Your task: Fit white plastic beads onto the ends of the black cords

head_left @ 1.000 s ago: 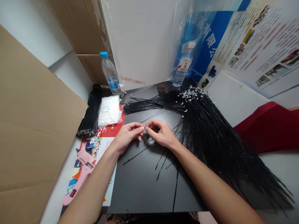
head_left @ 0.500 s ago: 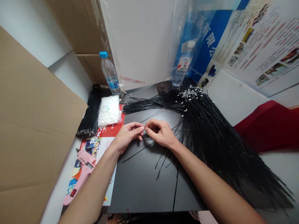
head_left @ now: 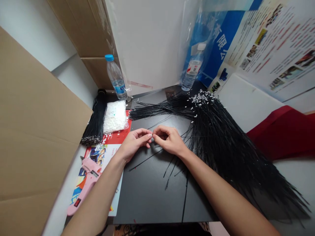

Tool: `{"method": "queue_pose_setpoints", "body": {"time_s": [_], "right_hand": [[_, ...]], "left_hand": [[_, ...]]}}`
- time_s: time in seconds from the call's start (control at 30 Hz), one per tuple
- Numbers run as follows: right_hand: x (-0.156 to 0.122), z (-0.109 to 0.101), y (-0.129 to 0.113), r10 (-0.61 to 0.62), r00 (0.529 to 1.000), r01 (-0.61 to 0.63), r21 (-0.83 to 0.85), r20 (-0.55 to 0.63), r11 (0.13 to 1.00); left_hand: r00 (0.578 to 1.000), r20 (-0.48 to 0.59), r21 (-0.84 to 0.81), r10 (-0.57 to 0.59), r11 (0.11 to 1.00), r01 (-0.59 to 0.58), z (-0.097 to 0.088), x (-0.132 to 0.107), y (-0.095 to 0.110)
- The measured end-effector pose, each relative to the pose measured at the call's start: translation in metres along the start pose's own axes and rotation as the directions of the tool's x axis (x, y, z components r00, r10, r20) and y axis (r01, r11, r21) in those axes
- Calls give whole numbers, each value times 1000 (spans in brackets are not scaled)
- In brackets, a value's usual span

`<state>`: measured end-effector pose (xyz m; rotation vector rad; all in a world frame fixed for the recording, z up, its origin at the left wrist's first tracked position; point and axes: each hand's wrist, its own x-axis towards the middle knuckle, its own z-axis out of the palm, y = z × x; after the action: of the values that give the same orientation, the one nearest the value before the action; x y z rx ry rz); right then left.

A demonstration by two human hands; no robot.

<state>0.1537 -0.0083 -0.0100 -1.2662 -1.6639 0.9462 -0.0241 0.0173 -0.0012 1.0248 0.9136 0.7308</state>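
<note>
Over the middle of the dark tabletop [head_left: 147, 193], my two hands meet fingertip to fingertip. My left hand [head_left: 136, 144] pinches a tiny white connector [head_left: 151, 135] between thumb and forefinger. Thumb and forefinger of my right hand [head_left: 168, 140] are closed on a thin black wire, mostly hidden by the fingers, its tip at the connector. Whether the tip is inside the connector I cannot tell. Several loose black wires [head_left: 145, 161] lie under and around my hands. A large pile of black wires [head_left: 221, 141], many with white ends, spreads to the right.
Behind my hands lies a flat bundle of black wires [head_left: 159, 110]. To the left are a bag of white connectors [head_left: 115, 118], another wire bundle [head_left: 95, 118] and a pink glue gun [head_left: 85, 188]. Two water bottles [head_left: 116, 78] stand at the back; cardboard [head_left: 36, 124] walls the left side.
</note>
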Motion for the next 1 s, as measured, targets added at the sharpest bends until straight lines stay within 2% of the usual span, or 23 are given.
{"method": "queue_pose_setpoints", "body": {"time_s": [0.2,0.33,0.5,0.73,1.0], "right_hand": [[-1,1,-2,-27,999,24,-70,-46,997],[-1,5,-2,-45,995,31,-152,-86,988],[-2,10,-2,-3,994,-10,-119,-109,993],[-2,11,-3,10,987,-25,-89,-163,996],[-1,11,-4,23,987,-33,-59,-159,998]], "left_hand": [[994,-74,141,81,988,-70,3,-1,0],[980,-143,146,135,983,-114,7,1,-4],[958,-224,133,181,979,-153,10,4,-9],[959,-234,95,162,985,-143,11,2,-6],[958,-245,45,149,989,-142,10,2,-5]]}}
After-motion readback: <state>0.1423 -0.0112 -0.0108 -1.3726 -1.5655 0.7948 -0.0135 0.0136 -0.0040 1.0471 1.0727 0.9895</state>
